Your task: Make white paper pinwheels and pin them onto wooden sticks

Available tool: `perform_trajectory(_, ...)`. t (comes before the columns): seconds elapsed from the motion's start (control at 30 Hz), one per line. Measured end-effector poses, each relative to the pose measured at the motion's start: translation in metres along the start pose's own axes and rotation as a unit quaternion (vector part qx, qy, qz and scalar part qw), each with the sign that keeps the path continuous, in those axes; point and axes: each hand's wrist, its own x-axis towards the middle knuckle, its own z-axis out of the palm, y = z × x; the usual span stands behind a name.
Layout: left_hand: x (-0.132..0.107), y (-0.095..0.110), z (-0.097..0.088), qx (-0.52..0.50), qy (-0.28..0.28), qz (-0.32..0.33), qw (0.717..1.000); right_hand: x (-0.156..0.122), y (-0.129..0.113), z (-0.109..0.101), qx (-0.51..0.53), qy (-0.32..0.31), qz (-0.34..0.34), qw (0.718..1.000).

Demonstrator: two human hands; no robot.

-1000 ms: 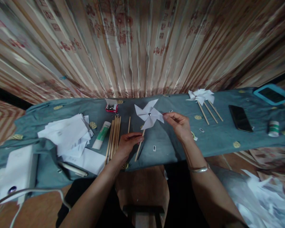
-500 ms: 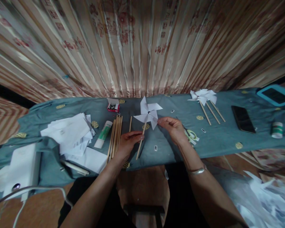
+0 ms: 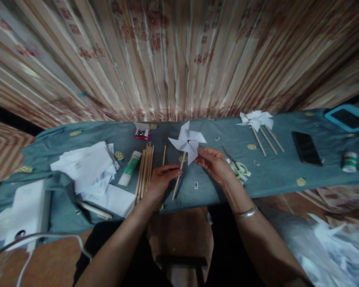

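Note:
A white paper pinwheel [image 3: 182, 141] with a round silvery pin at its centre is held up over the middle of the table. My left hand [image 3: 164, 178] pinches its wooden stick [image 3: 178, 179] between thumb and fingers, partway down. At the lower right blade, my right hand [image 3: 213, 162] has its fingertips closed at the paper edge; the exact grip is partly hidden. Just left of my left hand lies a bundle of wooden sticks [image 3: 146, 165], with a single stick [image 3: 164, 154] apart from it. Green-handled scissors [image 3: 241, 167] lie right of my right hand.
Finished pinwheels [image 3: 259, 118] lie at the back right, near a phone [image 3: 306, 148] and a blue-framed tablet [image 3: 348, 118]. On the left are a red box of pins [image 3: 142, 133], a glue stick [image 3: 130, 168], stacked paper [image 3: 85, 165] and a white power unit [image 3: 28, 211] with cables.
The pinwheel's blades have turned slightly. My right hand has shifted a little left and down along the blade, uncovering more of the scissors. The left hand keeps its hold on the stick.

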Motion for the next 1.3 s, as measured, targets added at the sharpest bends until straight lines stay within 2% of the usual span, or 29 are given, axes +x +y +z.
perform_trajectory(0.43, 0.000, -0.002, 0.000, 0.000, -0.008, 0.003, 1.000, -0.001, 0.003, 0.008, 0.004, -0.028, 0.018, 0.999)
perform_trajectory(0.63, 0.001, -0.002, -0.001, -0.011, -0.009, 0.006, 1.000, -0.007, 0.003, 0.009, -0.057, -0.057, 0.003, 0.997)
perform_trajectory(0.73, 0.003, -0.004, -0.003, -0.014, -0.006, 0.007, 1.000, -0.007, -0.005, -0.002, -0.075, -0.037, -0.044, 0.996)
perform_trajectory(0.9, 0.003, -0.004, -0.002, -0.003, -0.004, 0.003, 1.000, 0.004, -0.018, -0.024, -0.066, 0.098, -0.200, 0.973)
perform_trajectory(0.97, 0.002, -0.002, -0.002, 0.007, -0.008, -0.001, 1.000, 0.009, -0.016, -0.027, -0.082, 0.115, -0.223, 0.964)
perform_trajectory(1.1, 0.001, -0.001, -0.001, 0.016, -0.014, -0.004, 1.000, 0.016, -0.006, -0.022, -0.104, 0.085, -0.193, 0.972)
perform_trajectory(1.3, 0.002, -0.002, -0.002, -0.003, -0.009, -0.002, 1.000, 0.015, -0.001, -0.013, -0.081, 0.051, -0.164, 0.982)
